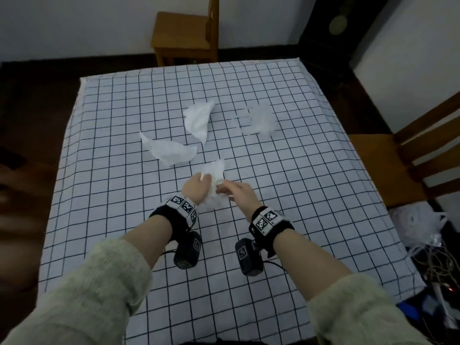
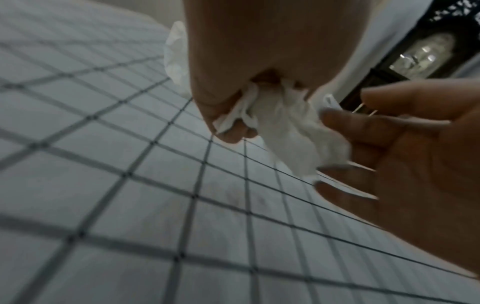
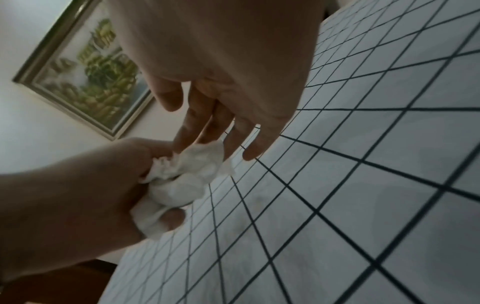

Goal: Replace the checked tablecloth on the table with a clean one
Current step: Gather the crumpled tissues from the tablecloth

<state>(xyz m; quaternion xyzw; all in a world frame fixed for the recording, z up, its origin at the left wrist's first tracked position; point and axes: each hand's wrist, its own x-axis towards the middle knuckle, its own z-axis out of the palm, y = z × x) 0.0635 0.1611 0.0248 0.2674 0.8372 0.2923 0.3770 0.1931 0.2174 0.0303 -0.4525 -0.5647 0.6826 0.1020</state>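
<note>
Tablecloth [image 1: 298, 195], the checked one, lies spread across the table, not yet lifted. My left hand [image 1: 198, 186] clutches a crumpled tissue [image 1: 215, 175]; my right hand [image 1: 236, 191], fingers loose, touches it. Two tissues, perhaps a blurred third, remain beyond.

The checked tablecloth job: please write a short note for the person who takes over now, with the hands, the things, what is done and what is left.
Left hand: grips a crumpled white tissue.
Right hand: open, straight fingers touching the same tissue.
White tablecloth with black grid lines: on the table, spread flat.
Two more crumpled white tissues and a see-through plastic scrap lie on it, mid-table.
Done: one tissue gathered.
Left: clear the remaining litter, take off the checked cloth, lay the clean one. No clean cloth is in view.
</note>
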